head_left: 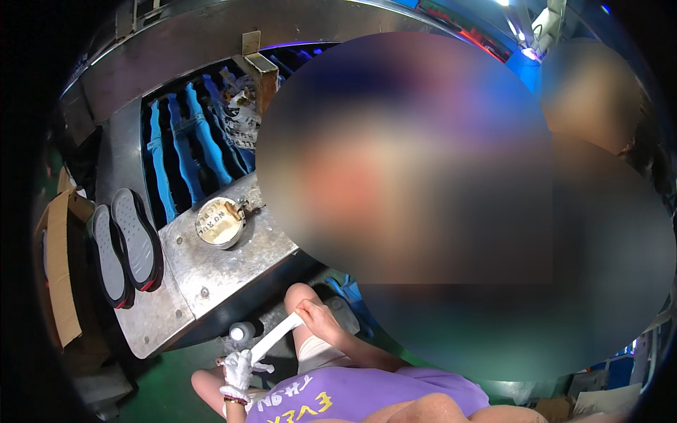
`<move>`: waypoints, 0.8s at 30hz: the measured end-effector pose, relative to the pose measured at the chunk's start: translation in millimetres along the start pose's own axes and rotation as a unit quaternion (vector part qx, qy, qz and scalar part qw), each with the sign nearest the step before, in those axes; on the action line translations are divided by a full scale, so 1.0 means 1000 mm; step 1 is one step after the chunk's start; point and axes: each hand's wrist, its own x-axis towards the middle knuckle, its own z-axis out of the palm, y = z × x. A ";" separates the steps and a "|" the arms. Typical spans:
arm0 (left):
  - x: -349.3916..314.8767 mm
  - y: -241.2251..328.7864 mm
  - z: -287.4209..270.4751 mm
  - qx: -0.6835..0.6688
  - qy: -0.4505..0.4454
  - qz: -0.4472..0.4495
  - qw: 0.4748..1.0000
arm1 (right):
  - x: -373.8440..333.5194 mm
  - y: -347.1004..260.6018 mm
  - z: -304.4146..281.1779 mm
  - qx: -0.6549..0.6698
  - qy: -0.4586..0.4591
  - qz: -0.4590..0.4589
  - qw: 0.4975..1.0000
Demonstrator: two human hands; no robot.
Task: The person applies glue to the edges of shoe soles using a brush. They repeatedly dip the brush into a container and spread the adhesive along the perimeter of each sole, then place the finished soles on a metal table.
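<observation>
A white strip of cloth (277, 337) is stretched slantwise between my hands, above my lap. My left hand (237, 375), in a white knitted glove, closes around its lower end. My bare right hand (320, 322) pinches the upper end beside my knee. Loose white fabric sticks out next to the gloved fingers, and I cannot make out whether it belongs to the strip or the glove.
Two grey shoe soles (138, 240) with black rims lie on the metal bench (254, 247), near a round pot (221, 224) of cream-coloured stuff. Blue straps (204, 134) run behind. A cardboard box (65, 268) stands left; a bottle (242, 332) stands below the bench. Blurring hides the right side.
</observation>
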 end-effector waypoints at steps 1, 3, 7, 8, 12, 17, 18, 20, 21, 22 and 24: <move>0.000 -0.001 -0.002 0.016 0.000 -0.002 1.000 | 0.001 -0.002 -0.004 0.017 -0.007 0.011 1.000; -0.008 -0.007 -0.012 0.067 -0.004 -0.009 0.998 | 0.001 -0.011 -0.004 0.057 -0.030 0.036 0.997; -0.007 0.017 -0.026 0.243 0.014 0.186 0.952 | 0.013 0.009 0.008 0.231 0.016 0.057 0.971; -0.009 0.034 -0.031 0.297 0.045 0.265 0.916 | 0.018 -0.008 -0.001 0.273 0.005 0.029 0.961; -0.025 0.056 -0.043 0.213 0.087 0.274 0.934 | 0.007 -0.064 -0.031 0.446 -0.029 0.139 0.884; -0.062 0.099 -0.060 -0.378 -0.054 -0.066 0.922 | 0.002 -0.084 -0.041 0.424 -0.055 0.075 0.901; -0.065 0.107 -0.061 -0.443 -0.092 -0.060 0.890 | 0.003 -0.087 -0.042 0.430 -0.054 0.057 0.900; -0.067 0.120 -0.064 -0.373 -0.098 0.016 0.923 | 0.003 -0.097 -0.046 0.435 -0.055 0.026 0.899; -0.066 0.129 -0.065 -0.337 -0.102 0.056 0.934 | 0.004 -0.102 -0.050 0.432 -0.054 0.012 0.900; -0.070 0.140 -0.067 -0.349 -0.083 0.032 0.933 | 0.004 -0.106 -0.053 0.430 -0.054 -0.001 0.901; -0.065 0.134 -0.059 -0.265 -0.031 0.076 0.961 | 0.004 -0.097 -0.050 0.384 -0.009 -0.020 0.923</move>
